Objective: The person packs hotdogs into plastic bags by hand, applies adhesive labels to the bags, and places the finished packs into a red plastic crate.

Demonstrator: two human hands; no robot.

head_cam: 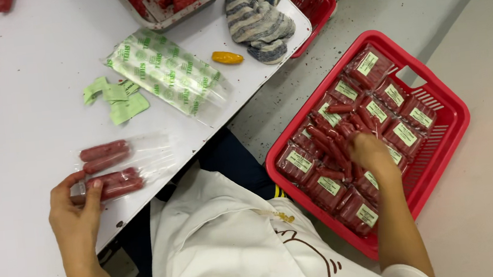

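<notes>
Sausages gripped at the worktop while loose ones were reached for in a red basket

A clear bag of red sausages [115, 184] was pinched at its near end by the fingers of the left hand [76, 212] on the white worktop [9, 119], its long axis lying from nine to three o'clock, away toward three o'clock from the fingers. The right hand [371, 153] was lowered into the red basket [447, 131], fingers curled over loose sausages [328, 142] lying at ten o'clock from it, atop labelled packs [402, 132]; whether any were held could not be told.
</notes>
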